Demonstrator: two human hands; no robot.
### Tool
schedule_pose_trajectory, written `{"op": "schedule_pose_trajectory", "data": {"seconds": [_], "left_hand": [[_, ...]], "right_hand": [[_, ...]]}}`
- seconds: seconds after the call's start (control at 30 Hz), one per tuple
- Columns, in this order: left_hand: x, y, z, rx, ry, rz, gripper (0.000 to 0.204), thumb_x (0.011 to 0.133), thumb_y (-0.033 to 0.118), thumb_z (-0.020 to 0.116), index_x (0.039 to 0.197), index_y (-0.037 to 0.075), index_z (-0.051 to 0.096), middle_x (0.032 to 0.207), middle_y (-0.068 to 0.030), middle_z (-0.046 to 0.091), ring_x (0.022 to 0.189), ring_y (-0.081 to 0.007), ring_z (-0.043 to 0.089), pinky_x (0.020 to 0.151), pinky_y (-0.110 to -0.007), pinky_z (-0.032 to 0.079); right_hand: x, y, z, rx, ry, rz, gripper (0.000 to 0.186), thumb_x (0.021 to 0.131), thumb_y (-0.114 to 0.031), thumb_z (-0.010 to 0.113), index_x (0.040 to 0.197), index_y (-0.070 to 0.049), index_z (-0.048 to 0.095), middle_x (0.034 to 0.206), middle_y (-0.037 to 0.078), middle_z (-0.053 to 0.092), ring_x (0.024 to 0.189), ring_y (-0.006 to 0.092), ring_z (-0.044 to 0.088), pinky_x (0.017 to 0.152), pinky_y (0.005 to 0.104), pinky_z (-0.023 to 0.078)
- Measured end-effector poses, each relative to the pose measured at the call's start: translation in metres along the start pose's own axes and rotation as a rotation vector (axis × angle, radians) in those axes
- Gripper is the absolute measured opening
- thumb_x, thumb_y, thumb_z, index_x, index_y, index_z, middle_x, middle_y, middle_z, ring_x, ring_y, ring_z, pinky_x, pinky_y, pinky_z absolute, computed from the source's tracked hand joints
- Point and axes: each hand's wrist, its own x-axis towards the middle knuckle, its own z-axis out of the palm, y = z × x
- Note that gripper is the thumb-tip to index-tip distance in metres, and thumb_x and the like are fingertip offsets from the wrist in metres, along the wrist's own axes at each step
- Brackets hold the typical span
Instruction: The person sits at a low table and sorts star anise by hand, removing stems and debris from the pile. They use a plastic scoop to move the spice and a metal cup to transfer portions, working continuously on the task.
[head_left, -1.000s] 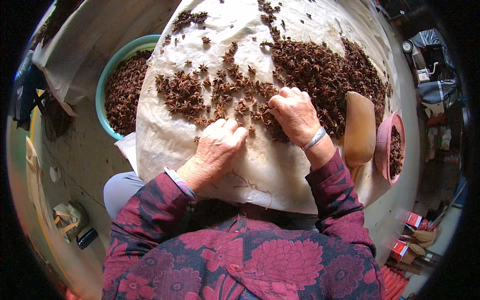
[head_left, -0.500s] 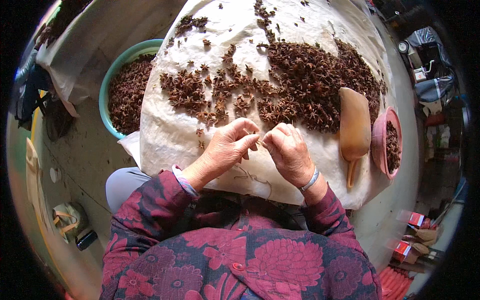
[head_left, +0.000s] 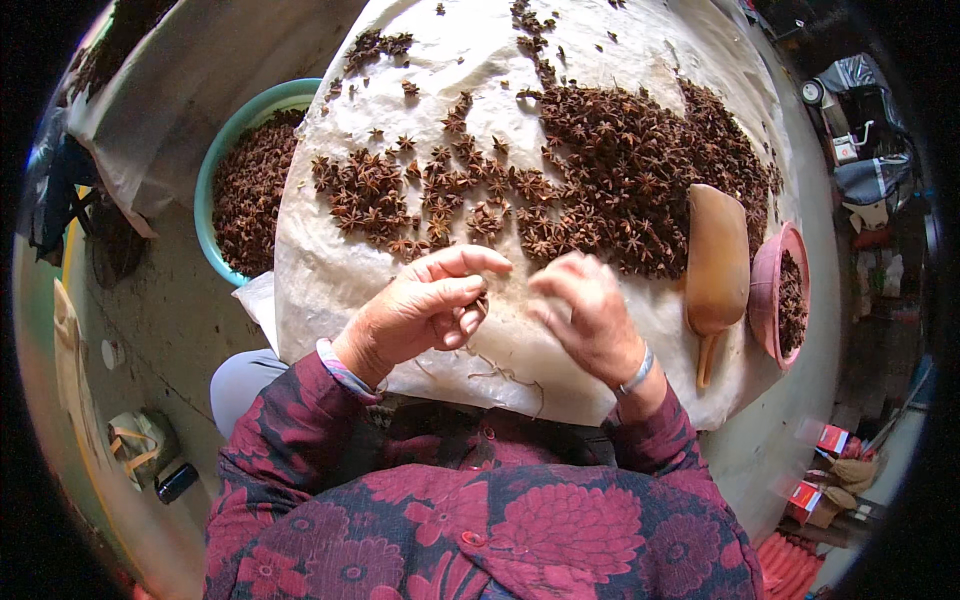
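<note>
My left hand is raised over the near part of a white sheet, its index finger extended and its other fingers curled on a small brown piece that looks like star anise. My right hand is beside it, fingers bent and smeared by motion; whether it holds anything is unclear. Star anise lies in small clusters just beyond my hands and in a dense pile at the right. A tan scoop rests below that pile, its handle toward me.
A teal basin of dark pieces stands left of the sheet. A pink bowl with similar contents is at the right edge. A bag lies on the floor at lower left; a black wheeled item and red boxes are at far right.
My hands rose from the clusters and met in front of me, then drew apart. The left moved slightly left with a piece; the right is now in quick motion.
</note>
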Motion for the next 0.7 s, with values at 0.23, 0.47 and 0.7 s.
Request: {"op": "schedule_pose_trajectory", "data": {"seconds": [0.23, 0.47, 0.7], "left_hand": [[0.005, -0.01, -0.009, 0.041, 0.133, 0.034, 0.02, 0.103, 0.021, 0.056, 0.112, 0.006, 0.065, 0.071, -0.0027, 0.062, 0.052, -0.0097, 0.054, 0.044, -0.021, 0.042], [0.012, -0.015, -0.011, 0.108, 0.322, 0.129, 0.017, 0.103, 0.025, 0.06, 0.096, 0.009, 0.061, 0.074, -0.0041, 0.064, 0.05, -0.009, 0.055, 0.042, -0.021, 0.04], [0.02, -0.019, 0.009, 0.358, 0.497, 0.119, 0.023, 0.104, 0.031, 0.061, 0.117, 0.013, 0.063, 0.074, 0.0009, 0.063, 0.054, -0.0036, 0.053, 0.044, -0.018, 0.04]], "right_hand": [[0.066, 0.033, 0.035, -0.447, 0.193, -0.047, 0.007, 0.08, -0.014, 0.068, 0.081, -0.014, 0.061, 0.086, 0.005, 0.057, 0.088, 0.025, 0.057, 0.08, 0.04, 0.041], [0.075, 0.038, 0.046, -0.479, 0.187, -0.117, 0.005, 0.079, -0.014, 0.062, 0.076, -0.014, 0.058, 0.083, 0.005, 0.055, 0.086, 0.0253, 0.057, 0.078, 0.0404, 0.041], [0.035, 0.001, 0.025, -0.256, 0.149, -0.142, 0.007, 0.084, -0.011, 0.071, 0.084, -0.013, 0.064, 0.084, 0.005, 0.056, 0.085, 0.0249, 0.057, 0.079, 0.0387, 0.041]]}}
